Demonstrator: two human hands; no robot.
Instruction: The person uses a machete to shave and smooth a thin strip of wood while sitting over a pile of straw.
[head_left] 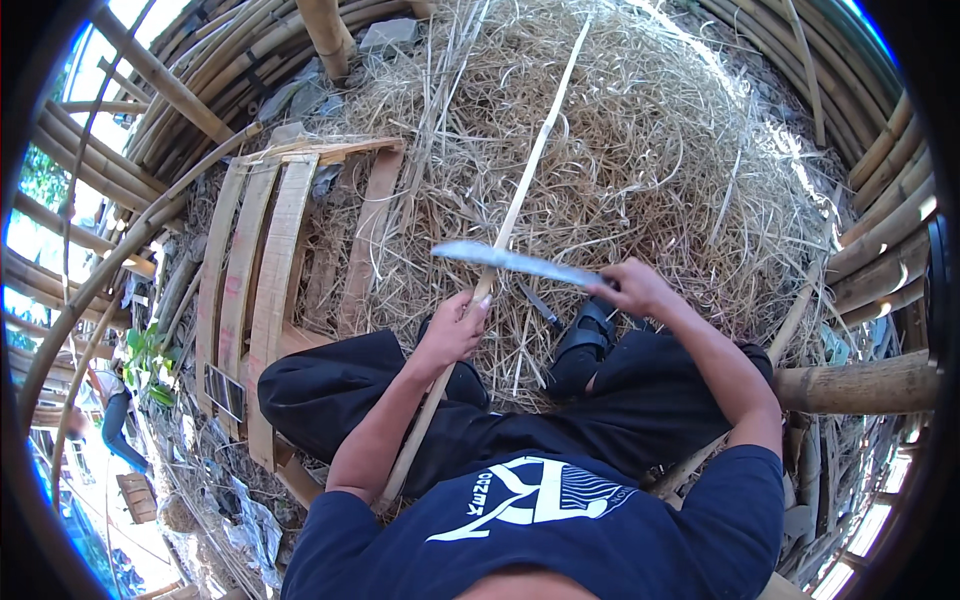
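A long, pale bamboo strip (pixel 536 150) runs from beside my left hip out over the shavings. My left hand (pixel 455 328) is closed round it just in front of my knees. In my right hand (pixel 632 289) is the handle of a machete (pixel 540 265), whose broad grey blade points left. The blade lies across the strip a short way beyond my left fingers; whether its edge bites into the bamboo I cannot tell. On the shavings between my feet lies a small dark tool that looks like a knife (pixel 540 305).
Curly bamboo shavings (pixel 640 170) cover the ground ahead. A slatted wooden pallet (pixel 280 240) lies at my left, with a dark phone-like slab (pixel 224 392) on it. Stacked bamboo poles (pixel 880 265) curve round both sides. Another person (pixel 115 415) is far off at left.
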